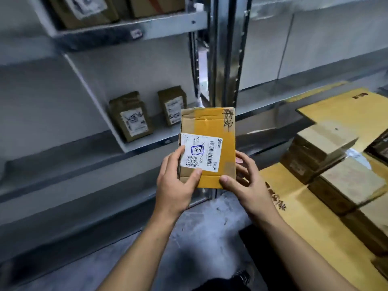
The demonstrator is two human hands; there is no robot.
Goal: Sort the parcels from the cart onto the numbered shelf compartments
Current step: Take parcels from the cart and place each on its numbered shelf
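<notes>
I hold a small brown cardboard parcel (212, 131) with yellow tape and a white shipping label upright in front of me. My left hand (178, 183) grips its lower left edge, thumb resting on the label. My right hand (243, 181) grips its lower right corner, thumb on the front and fingers behind. The label bears a handwritten number in a blue box. Behind the parcel stands a grey metal shelf (147, 143) with a vertical steel post (226, 49).
Two small brown parcels (131, 116) (173, 107) stand on the middle shelf board at the left. More boxes (84, 9) sit on the upper shelf. At the right lie several cardboard boxes (323, 152) on flattened yellow cardboard (304, 217). Grey concrete floor (189, 248) is below.
</notes>
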